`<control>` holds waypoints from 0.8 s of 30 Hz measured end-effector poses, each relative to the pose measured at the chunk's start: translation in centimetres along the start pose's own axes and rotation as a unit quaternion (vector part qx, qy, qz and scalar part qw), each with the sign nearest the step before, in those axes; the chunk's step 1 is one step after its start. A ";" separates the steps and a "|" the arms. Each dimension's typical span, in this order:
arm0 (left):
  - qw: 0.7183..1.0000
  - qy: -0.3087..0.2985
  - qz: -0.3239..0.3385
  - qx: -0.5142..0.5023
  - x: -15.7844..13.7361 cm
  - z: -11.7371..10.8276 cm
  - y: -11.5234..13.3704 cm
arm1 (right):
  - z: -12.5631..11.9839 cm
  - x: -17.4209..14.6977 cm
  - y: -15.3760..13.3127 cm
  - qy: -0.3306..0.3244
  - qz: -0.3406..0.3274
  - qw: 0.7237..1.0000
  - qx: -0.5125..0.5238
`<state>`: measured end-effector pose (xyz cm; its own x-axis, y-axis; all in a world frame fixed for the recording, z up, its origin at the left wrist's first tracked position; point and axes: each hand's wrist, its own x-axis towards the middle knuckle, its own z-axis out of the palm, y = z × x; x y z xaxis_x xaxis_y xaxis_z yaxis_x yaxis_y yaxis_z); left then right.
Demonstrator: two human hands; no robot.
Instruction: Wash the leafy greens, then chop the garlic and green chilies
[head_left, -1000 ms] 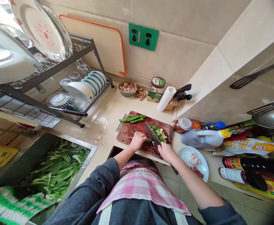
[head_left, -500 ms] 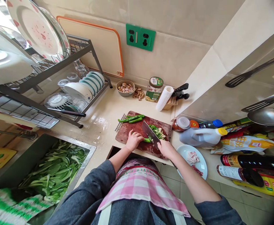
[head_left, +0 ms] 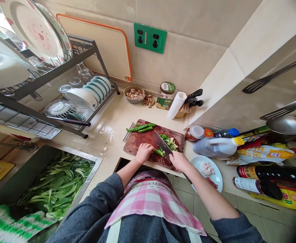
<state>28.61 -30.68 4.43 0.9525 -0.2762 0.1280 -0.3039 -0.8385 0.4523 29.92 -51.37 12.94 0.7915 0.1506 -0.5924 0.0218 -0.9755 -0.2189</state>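
On the reddish-brown cutting board (head_left: 135, 143), my left hand (head_left: 144, 153) has its fingers bent over a green chili pepper (head_left: 159, 152) and holds it down. My right hand (head_left: 179, 161) is wrapped round the handle of a kitchen knife (head_left: 163, 143). The blade stands at the cut end of that pepper. Chopped green pepper and pale minced bits (head_left: 170, 141) lie in a heap just beyond the blade. Whole green chili peppers (head_left: 141, 128) rest at the board's far left corner.
Leafy greens (head_left: 59, 185) fill the sink at left. A dish rack (head_left: 94, 54) stands behind it. A plate with sliced meat (head_left: 220, 168) and several bottles, including a yellow-capped jug (head_left: 213, 148), are at right. A garlic bowl (head_left: 134, 99) and knife block (head_left: 183, 114) sit behind the board.
My left fingers have drawn in over the pepper, where one was raised before. The knife stays at the pepper's cut end. The whole view has shifted slightly.
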 end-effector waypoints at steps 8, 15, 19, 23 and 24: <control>0.999 -0.008 0.015 0.038 0.4 0.2 0.3 | 0.9 -0.6 -0.9 0.044 -0.008 0.999 -0.027; 0.999 -0.002 0.009 0.047 0.4 0.2 0.8 | 1.8 -0.6 -0.8 0.049 0.013 0.999 -0.019; 0.999 -0.014 -0.006 0.034 -0.9 -0.3 0.8 | 3.1 -0.5 -0.9 0.057 0.006 0.998 -0.020; 0.998 -0.038 0.001 0.041 -0.8 -0.3 1.0 | 1.3 -0.1 -0.6 0.054 -0.004 0.999 -0.007; 0.998 -0.035 -0.005 0.050 -0.4 -0.2 1.2 | 0.6 0.0 -0.6 0.051 -0.008 0.999 -0.007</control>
<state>27.86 -31.49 5.09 0.9529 -0.2969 0.0614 -0.2985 -0.8833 0.3615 29.56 -50.72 12.55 0.8487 0.1496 -0.5072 0.0422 -0.9752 -0.2171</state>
